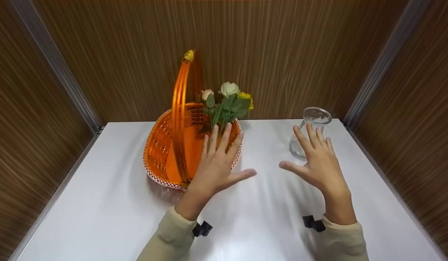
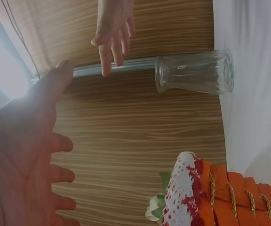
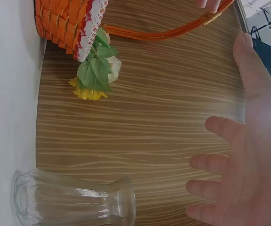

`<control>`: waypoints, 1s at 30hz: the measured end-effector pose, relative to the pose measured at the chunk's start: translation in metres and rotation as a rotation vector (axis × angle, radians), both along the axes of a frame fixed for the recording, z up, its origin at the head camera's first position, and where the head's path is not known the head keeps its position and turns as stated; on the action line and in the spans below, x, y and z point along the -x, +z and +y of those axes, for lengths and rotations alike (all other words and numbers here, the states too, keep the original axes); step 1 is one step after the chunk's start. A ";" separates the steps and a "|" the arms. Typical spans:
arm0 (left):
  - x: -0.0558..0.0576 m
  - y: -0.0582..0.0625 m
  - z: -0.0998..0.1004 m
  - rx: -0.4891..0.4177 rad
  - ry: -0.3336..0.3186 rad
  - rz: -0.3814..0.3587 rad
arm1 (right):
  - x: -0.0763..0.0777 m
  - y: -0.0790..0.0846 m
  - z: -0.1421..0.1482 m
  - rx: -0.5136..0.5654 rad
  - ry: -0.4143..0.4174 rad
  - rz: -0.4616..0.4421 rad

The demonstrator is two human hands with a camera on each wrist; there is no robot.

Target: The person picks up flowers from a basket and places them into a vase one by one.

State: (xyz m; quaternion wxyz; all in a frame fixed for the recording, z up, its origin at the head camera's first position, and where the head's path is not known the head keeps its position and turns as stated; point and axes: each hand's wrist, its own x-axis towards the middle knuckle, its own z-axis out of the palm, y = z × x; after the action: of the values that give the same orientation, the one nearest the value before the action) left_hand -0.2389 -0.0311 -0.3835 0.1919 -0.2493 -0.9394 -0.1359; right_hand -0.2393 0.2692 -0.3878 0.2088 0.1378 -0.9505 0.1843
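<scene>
Two bare hands nearest, fingers straight and spread wide on both: left hand [image 1: 218, 166] hovering at the right side of an orange woven basket [image 1: 159, 154], right hand [image 1: 320, 163] in front of a clear glass vase [image 2: 194, 73]. Basket's on the left of the white table [image 1: 100, 203], with a tall arched handle [image 1: 178, 108]. Only the head cam gets its inside; the wrist cams catch gold twisted cord [image 2: 232, 193] down the outside. Vase stands upright at far right, flared rim. White roses [image 1: 230, 89] and a yellow flower [image 1: 247, 98] lean over the basket's far right edge. Right wrist cam alone shows a dark bag [image 3: 269, 61] way back.
</scene>
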 end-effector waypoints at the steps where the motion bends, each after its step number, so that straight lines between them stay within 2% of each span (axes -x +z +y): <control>1: 0.001 0.001 0.002 0.002 -0.001 -0.005 | 0.001 0.000 0.001 0.001 -0.001 -0.003; 9: 0.014 0.007 0.029 0.028 -0.031 -0.021 | 0.014 -0.005 0.020 0.038 -0.032 0.001; 15: 0.027 0.007 0.059 0.043 -0.090 -0.046 | 0.025 -0.011 0.040 0.026 -0.073 -0.004; 23: 0.049 -0.004 0.100 0.114 -0.166 -0.036 | 0.044 -0.015 0.061 0.018 -0.077 -0.028; 30: 0.071 -0.010 0.136 0.133 -0.155 0.023 | 0.067 -0.013 0.083 0.022 -0.080 -0.011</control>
State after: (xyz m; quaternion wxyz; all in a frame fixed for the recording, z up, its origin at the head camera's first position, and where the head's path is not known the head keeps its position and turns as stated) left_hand -0.3096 0.1053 -0.3932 0.1748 -0.3348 -0.9220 -0.0849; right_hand -0.3063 0.3518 -0.4007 0.2125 0.0964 -0.9542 0.1871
